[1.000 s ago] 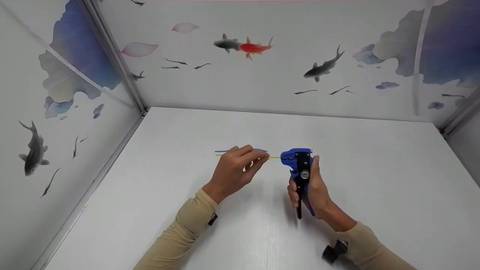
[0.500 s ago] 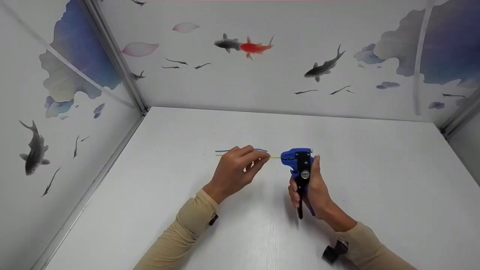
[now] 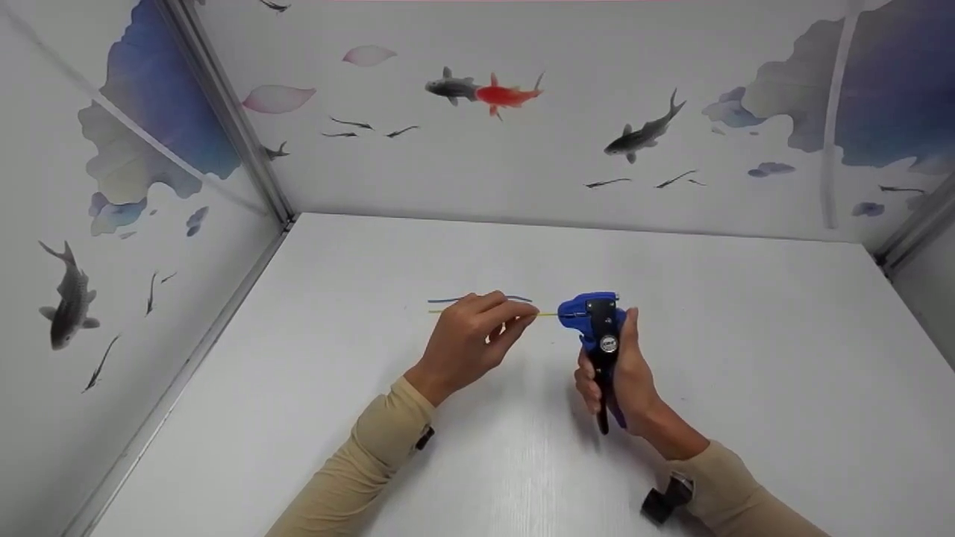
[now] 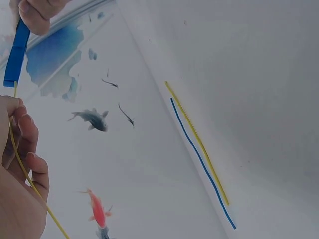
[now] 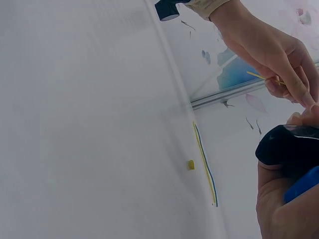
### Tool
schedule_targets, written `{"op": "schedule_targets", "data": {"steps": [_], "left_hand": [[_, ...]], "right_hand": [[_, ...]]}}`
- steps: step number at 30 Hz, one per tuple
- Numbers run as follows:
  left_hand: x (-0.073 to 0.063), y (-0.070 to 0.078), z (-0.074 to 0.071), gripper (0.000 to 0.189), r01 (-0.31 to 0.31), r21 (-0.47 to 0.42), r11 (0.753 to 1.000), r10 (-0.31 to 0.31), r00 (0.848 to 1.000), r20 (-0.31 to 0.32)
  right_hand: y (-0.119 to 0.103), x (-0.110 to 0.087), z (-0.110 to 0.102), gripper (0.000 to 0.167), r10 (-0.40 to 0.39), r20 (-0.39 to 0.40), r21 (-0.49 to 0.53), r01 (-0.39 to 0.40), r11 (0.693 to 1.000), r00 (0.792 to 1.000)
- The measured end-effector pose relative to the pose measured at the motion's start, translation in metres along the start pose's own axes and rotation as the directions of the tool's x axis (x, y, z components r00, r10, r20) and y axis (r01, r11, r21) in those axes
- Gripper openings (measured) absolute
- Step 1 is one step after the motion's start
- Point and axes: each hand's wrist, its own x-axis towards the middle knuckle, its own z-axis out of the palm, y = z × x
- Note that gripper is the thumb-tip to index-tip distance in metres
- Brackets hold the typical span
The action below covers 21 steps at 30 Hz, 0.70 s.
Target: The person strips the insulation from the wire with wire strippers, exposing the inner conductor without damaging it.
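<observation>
My left grip [image 3: 474, 332] pinches a yellow wire [image 3: 548, 314], which reaches rightward from my fingertips to the nose of the blue-and-black tool [image 3: 598, 322]. My right grip [image 3: 633, 380] is wrapped round its handles. Just beyond my left grip, a blue wire [image 3: 440, 301] and another yellow one [image 4: 199, 139] lie side by side on the tabletop [image 3: 477, 462].

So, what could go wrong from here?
The left hand merely pinches the held yellow wire, so it might slip if pulled.
The wire's end is hidden at the blue-and-black tool in the right hand, so the bite could land wrong.
The loose yellow wire and blue wire lie close together; grabbing one might disturb the other.
</observation>
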Motion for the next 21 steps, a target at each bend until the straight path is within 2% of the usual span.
{"op": "schedule_targets", "data": {"steps": [10, 21], "left_hand": [[0.0003, -0.0009, 0.0005, 0.016, 0.005, -0.009, 1.000, -0.005, 1.000, 0.006], [0.0000, -0.0014, 0.0003, 0.016, 0.004, 0.002, 1.000, -0.004, 1.000, 0.012]], "right_hand": [[-0.0001, 0.0003, -0.0003, 0.089, -0.018, 0.055, 0.055, 0.015, 0.998, 0.998], [0.0003, 0.0014, -0.0017, 0.088, -0.028, 0.086, 0.039, 0.025, 0.999, 0.996]]}}
